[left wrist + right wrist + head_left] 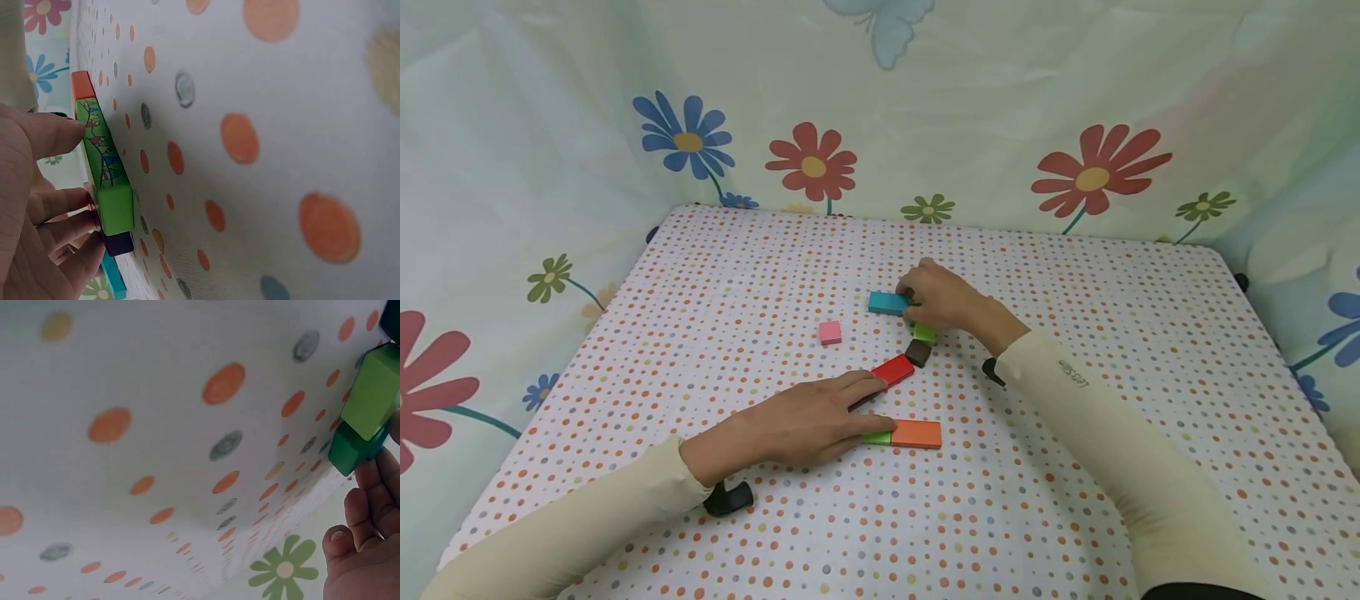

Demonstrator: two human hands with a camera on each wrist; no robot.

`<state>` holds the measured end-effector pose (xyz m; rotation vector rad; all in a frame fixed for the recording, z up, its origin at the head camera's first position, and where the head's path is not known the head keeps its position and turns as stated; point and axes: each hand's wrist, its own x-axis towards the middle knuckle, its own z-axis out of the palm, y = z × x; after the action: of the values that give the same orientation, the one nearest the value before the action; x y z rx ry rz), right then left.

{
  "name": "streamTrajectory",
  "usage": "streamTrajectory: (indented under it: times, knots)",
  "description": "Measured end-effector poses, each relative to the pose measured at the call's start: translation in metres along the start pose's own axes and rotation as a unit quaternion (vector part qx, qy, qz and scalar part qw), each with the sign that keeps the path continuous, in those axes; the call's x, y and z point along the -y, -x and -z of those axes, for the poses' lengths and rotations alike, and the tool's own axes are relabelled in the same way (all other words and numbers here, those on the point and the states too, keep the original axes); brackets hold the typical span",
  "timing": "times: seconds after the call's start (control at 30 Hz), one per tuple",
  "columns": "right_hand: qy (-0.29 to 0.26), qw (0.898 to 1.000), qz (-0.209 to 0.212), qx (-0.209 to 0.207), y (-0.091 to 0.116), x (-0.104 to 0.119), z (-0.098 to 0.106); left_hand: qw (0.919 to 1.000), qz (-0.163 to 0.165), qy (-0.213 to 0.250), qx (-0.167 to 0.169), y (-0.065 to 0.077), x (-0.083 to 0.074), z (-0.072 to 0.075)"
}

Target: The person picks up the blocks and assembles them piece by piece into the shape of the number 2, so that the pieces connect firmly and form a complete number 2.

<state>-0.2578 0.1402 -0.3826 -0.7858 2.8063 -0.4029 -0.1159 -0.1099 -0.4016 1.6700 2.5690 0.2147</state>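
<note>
Small coloured blocks lie on the dotted tabletop. My left hand [808,417] reaches over them with its fingers extended. Its thumb touches a light green block [103,147] printed with pennants, whose end meets an orange block [917,433]. The other fingers rest at a red block [893,370] and a dark purple block [119,244]. Farther back, my right hand [943,296] has curled fingers around a dark green block [350,450], mostly hidden in the head view. Beside it are a blue block [887,303] and another light green block [924,332].
A dark brown block [917,352] sits between the red and light green ones. Off to the left lies a pink block [830,332] by itself. Flower-printed cloth [985,108] hangs behind the dotted table [1075,333].
</note>
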Motion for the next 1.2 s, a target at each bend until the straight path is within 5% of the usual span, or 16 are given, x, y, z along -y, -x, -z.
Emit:
streamTrajectory:
  times: [1.2]
  knots:
    - [-0.009,1.000,0.002,-0.006,0.0045,-0.0025,-0.0096,1.0000,-0.005,0.007,0.000,-0.0017,0.0001,0.0044]
